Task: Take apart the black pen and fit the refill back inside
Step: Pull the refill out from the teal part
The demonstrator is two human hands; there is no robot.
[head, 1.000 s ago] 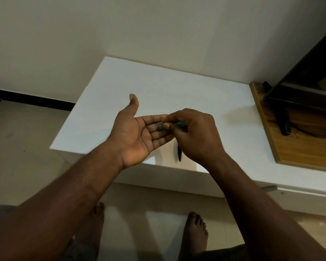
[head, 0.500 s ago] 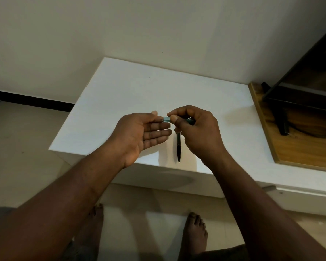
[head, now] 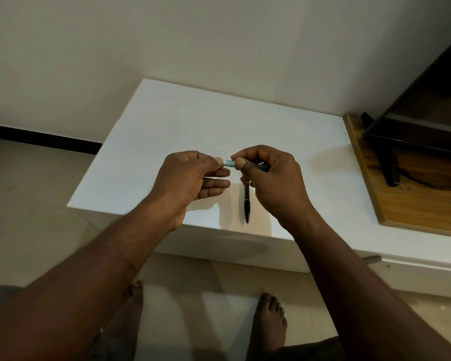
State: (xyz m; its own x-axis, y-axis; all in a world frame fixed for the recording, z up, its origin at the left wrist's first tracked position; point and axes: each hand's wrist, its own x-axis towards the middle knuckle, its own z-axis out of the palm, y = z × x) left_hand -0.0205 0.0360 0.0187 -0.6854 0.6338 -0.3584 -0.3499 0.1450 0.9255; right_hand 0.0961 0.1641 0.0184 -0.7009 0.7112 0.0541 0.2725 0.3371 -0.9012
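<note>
Seems mid-refit, gripping a teal tube [head: 230, 163] in the right hand [head: 274, 183], pinching a small part [head: 223, 165] at its end with the left hand [head: 188, 178], black pen [head: 247, 204] lying on the table [head: 167, 121] beneath; next calls for careful lining-up.

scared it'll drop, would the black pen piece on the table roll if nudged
Likely: the black pen piece looks round and slim, so it may roll. Its tip lies near the table edge, so a push might send it off.

2 bare forearms [head: 110, 259] and 2 bare feet [head: 271, 321] show.
</note>
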